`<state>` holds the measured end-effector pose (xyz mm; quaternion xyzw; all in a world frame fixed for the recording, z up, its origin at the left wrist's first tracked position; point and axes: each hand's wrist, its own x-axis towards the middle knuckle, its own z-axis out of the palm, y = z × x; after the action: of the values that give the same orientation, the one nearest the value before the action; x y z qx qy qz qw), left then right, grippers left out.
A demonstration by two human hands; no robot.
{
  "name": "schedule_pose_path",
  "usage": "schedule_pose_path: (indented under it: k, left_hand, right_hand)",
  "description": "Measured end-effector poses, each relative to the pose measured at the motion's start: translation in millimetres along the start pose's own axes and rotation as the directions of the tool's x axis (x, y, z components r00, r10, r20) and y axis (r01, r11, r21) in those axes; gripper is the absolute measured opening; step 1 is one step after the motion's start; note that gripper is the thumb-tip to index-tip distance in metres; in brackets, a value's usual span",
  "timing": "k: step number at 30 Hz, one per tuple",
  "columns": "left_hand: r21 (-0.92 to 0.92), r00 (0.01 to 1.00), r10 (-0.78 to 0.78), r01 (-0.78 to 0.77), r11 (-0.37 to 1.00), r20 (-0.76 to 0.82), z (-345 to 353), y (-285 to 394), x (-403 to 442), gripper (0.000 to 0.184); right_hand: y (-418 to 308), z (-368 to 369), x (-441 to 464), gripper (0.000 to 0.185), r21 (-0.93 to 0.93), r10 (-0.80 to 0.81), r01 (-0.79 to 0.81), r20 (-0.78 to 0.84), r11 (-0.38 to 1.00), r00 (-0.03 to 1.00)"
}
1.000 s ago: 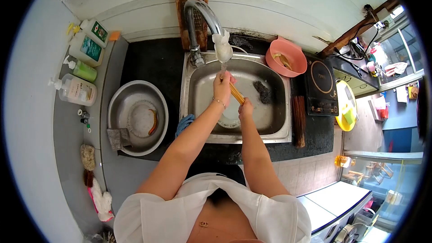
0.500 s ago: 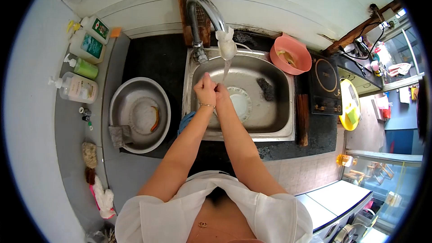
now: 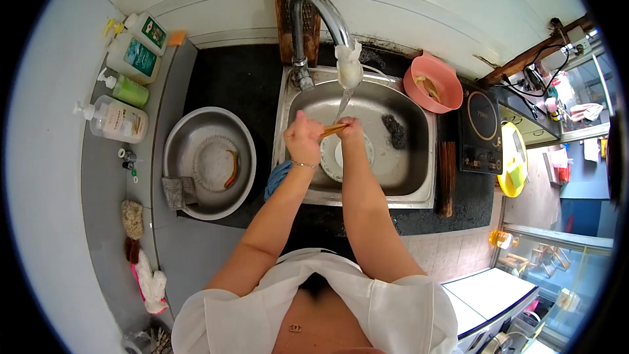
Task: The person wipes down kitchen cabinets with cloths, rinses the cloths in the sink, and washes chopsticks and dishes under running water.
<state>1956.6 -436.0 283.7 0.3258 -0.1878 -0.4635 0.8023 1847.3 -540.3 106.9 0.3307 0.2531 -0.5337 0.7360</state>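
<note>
Over the sink [image 3: 419, 187], my left hand [image 3: 304, 139] is closed around one end of a slim, orange-brown thing [image 3: 333, 130]; its kind is not clear. My right hand [image 3: 352, 127] grips the other end, with a short stretch showing between the two fists. A thin stream of water [image 3: 344, 101] runs from the cloth-wrapped mouth of the curved faucet [image 3: 321, 3], close to my hands. Below them, a pale round dish [image 3: 363, 157] lies on the sink floor, partly hidden by my right forearm. A dark scouring pad [image 3: 394, 132] lies to its right.
Left of the sink, a metal basin [image 3: 175, 157] holds a curved orange-brown piece [image 3: 232, 169]. A grey cloth [image 3: 173, 193] hangs over its rim. A pink basin [image 3: 436, 75], an induction cooker [image 3: 481, 128] and a bundle of dark sticks [image 3: 447, 180] stand right; bottles [image 3: 121, 121] line the left ledge.
My hands, earlier pressed together, have drawn apart sideways, and the orange-brown thing now shows between them. The whole view has shifted slightly.
</note>
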Motion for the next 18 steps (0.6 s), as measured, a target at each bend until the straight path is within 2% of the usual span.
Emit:
schedule_pose_path:
  k: [1, 4, 6, 7, 8, 9, 10, 12, 14, 17, 18]
  left_hand:
    - [-0.038, 0.999, -0.011, 0.01, 0.999, -0.03, -2.9, -3.4, 3.3, 0.049]
    - [-0.225, 0.969, -0.216, 0.186, 0.957, -0.12, -25.1, -25.0, 18.0, 0.043]
    - [-0.324, 0.868, -0.371, 0.265, 0.908, -0.331, -44.7, -44.7, 17.6, 0.039]
    - [-0.377, 0.79, -0.446, 0.294, 0.878, -0.422, -55.4, -54.4, 15.2, 0.037]
    - [-0.333, 0.692, -0.558, 0.449, 0.829, -0.458, -70.0, -62.6, 7.8, 0.035]
    - [-0.296, 0.577, -0.648, 0.589, 0.752, -0.497, -83.6, -69.6, -1.4, 0.035]
    - [-0.274, 0.504, -0.704, 0.679, 0.681, -0.501, -93.2, -76.1, -10.2, 0.034]
    - [-0.237, 0.373, -0.773, 0.804, 0.546, -0.513, -120.0, -95.5, -24.1, 0.031]
    - [-0.212, 0.264, -0.809, 0.88, 0.424, -0.525, -143.7, -114.6, -30.1, 0.027]
    - [-0.026, 0.235, -0.776, 0.951, 0.307, -0.586, -148.6, -125.7, -26.6, 0.02]
    - [-0.036, 0.238, -0.781, 0.948, 0.316, -0.577, -146.4, -127.3, -23.5, 0.019]
  right_hand:
    - [6.0, 5.8, -9.2, 0.033, -0.014, -0.059, 0.059, 0.033, 0.998, 0.998]
    - [19.1, 15.9, -36.0, 0.033, -0.089, -0.206, 0.217, 0.122, 0.972, 0.971]
    - [21.3, 20.6, -46.9, 0.029, -0.17, -0.25, 0.283, 0.19, 0.944, 0.949]
    - [14.9, 17.3, -52.9, 0.02, -0.258, -0.239, 0.316, 0.29, 0.913, 0.927]
    - [10.7, 17.1, -62.1, 0.019, -0.422, -0.216, 0.339, 0.312, 0.841, 0.925]
    - [7.9, 21.6, -73.6, 0.018, -0.573, -0.188, 0.355, 0.332, 0.739, 0.925]
    - [4.5, 26.4, -83.7, 0.018, -0.704, -0.155, 0.366, 0.347, 0.609, 0.925]
    - [2.0, 33.1, -98.4, 0.023, -0.917, -0.076, 0.385, 0.379, 0.103, 0.922]
    - [9.6, 43.2, -112.6, 0.028, -0.847, -0.055, 0.304, 0.363, -0.436, 0.93]
    - [23.5, 41.4, -111.1, 0.027, -0.742, 0.031, 0.357, 0.414, -0.567, 0.91]
    - [29.2, 42.2, -112.6, 0.026, -0.704, 0.06, 0.369, 0.423, -0.606, 0.904]
